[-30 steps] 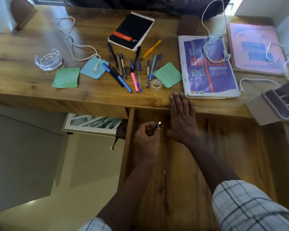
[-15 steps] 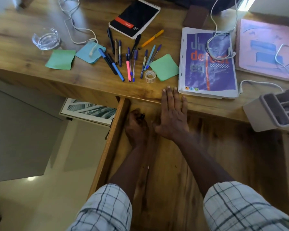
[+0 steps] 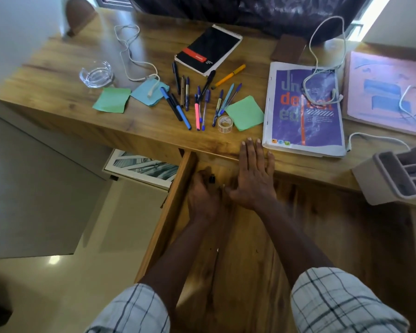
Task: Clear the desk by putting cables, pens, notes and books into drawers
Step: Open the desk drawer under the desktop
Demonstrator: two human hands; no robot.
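The desk's wooden drawer (image 3: 175, 200) stands pulled out below me. My left hand (image 3: 202, 198) reaches to its back, fingers curled on a small black plug (image 3: 211, 178). My right hand (image 3: 255, 174) lies flat beside it, fingers apart, tips on the desk edge. On the desk lie several pens (image 3: 197, 102), a green note (image 3: 112, 100), a blue note (image 3: 149, 92), another green note (image 3: 245, 112), a black notepad (image 3: 208, 50), a purple book (image 3: 305, 109) and a pink book (image 3: 384, 92). One white cable (image 3: 130, 54) ends on the blue note. Another cable (image 3: 322, 68) loops over the purple book.
A tape roll (image 3: 225, 124) sits by the pens. A glass ashtray (image 3: 95, 74) is at the desk's left, a brown wallet (image 3: 288, 48) at the back. A grey organizer tray (image 3: 399, 174) overhangs the right edge. A framed picture (image 3: 142, 168) lies on the floor.
My left hand went from above the drawer, holding the small plug up, down to the drawer's back. My right hand stayed flat at the desk edge. The view shifted a little.
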